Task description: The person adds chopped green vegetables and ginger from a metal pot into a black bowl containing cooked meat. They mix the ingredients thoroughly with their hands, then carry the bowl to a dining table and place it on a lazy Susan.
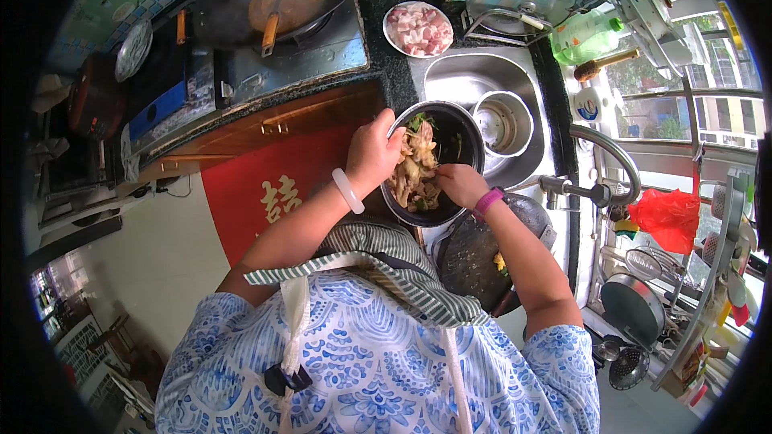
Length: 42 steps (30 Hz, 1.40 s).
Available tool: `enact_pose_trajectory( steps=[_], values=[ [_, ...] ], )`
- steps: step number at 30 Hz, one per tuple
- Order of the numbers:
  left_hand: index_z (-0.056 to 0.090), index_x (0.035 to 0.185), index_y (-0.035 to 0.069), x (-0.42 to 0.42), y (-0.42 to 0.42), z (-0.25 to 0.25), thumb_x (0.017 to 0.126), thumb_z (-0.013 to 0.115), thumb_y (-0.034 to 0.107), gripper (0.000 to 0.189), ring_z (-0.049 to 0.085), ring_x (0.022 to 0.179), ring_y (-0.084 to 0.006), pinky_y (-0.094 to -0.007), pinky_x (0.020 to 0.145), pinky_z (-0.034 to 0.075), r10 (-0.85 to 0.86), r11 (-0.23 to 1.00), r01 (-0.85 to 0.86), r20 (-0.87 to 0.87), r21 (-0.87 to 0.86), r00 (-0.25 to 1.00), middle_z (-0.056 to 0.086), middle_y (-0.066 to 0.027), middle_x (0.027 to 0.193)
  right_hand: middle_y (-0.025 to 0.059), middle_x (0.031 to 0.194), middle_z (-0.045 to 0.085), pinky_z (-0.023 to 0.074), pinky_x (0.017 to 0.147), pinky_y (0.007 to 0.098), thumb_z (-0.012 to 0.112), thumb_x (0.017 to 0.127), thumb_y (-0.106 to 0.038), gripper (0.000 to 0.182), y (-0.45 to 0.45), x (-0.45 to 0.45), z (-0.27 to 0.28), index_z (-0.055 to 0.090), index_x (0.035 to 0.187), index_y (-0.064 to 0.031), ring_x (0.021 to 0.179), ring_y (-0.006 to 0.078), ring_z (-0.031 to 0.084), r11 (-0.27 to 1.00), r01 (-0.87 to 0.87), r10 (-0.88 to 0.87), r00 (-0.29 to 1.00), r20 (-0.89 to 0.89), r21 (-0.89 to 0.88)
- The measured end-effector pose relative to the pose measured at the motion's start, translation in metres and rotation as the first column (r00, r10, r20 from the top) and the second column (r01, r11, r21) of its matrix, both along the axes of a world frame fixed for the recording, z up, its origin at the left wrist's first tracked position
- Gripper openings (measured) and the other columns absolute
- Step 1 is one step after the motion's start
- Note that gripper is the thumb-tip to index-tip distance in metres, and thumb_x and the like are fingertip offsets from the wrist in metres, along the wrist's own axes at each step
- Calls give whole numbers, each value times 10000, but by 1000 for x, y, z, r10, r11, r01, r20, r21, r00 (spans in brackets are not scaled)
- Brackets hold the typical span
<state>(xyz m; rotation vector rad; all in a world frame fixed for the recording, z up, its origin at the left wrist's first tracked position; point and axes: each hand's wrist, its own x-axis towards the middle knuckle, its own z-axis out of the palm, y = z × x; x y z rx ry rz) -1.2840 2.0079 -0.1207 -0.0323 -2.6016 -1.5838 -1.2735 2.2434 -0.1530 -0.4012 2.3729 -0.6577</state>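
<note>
My left hand (375,147) grips the rim of a dark pot (476,132) at its left side. Inside lie pieces of cooked meat (416,160) with green leaves, heaped towards the left. My right hand (463,185) reaches over the pot's lower right rim with its fingertips at the meat; whether they pinch a piece I cannot tell. The pot is tilted at the near left edge of a steel sink (455,75). A smaller light metal pot (515,132) stands in the sink, just right of the dark one.
A wok (223,18) holding brown liquid and a wooden-handled utensil (271,33) sits on the stove. Raw meat pieces (418,29) fill a plate behind the sink. A curved faucet (627,163) juts in from the right. A round dark board (470,259) lies below my right forearm.
</note>
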Motion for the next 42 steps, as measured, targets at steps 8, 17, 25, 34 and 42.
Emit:
enact_pose_trajectory(
  steps=[8,17,25,34,42],
  values=[
    [471,882,25,-3,-8,-3,913,647,113,199,601,747,-475,-531,585,436,20,1000,-21,37,15,999,600,-243,739,178,751,673,518,643,527,565,903,-238,160,18,18,80,656,931,-109,738,411,664,992,7,26,966,-256,126],
    [472,890,26,1,0,0,895,657,94,197,596,738,-479,-539,579,429,-3,1000,3,24,-7,1000,600,-241,732,121,768,732,575,627,425,519,921,-150,201,8,-25,67,698,923,-59,727,308,734,802,57,191,919,-346,595],
    [464,860,24,1,5,-1,899,651,89,203,588,719,-482,-538,573,423,88,996,-88,-7,21,996,582,-237,697,193,879,716,555,765,508,547,884,-269,252,-19,-9,9,717,942,-93,864,391,696,958,-156,185,977,-107,240],
    [450,842,17,1,-1,-4,932,661,148,264,583,699,-471,-511,553,417,53,998,-53,0,28,999,568,-230,681,198,778,682,534,682,523,562,884,-226,183,-4,7,58,676,909,-86,767,413,670,998,54,-47,961,-273,18],
    [465,857,24,4,-3,0,932,655,147,239,594,695,-461,-512,559,426,40,999,-40,7,5,999,582,-230,692,101,749,729,567,597,413,523,927,-150,198,1,-11,98,710,915,-84,719,285,735,786,33,244,901,-359,617]
  ],
)
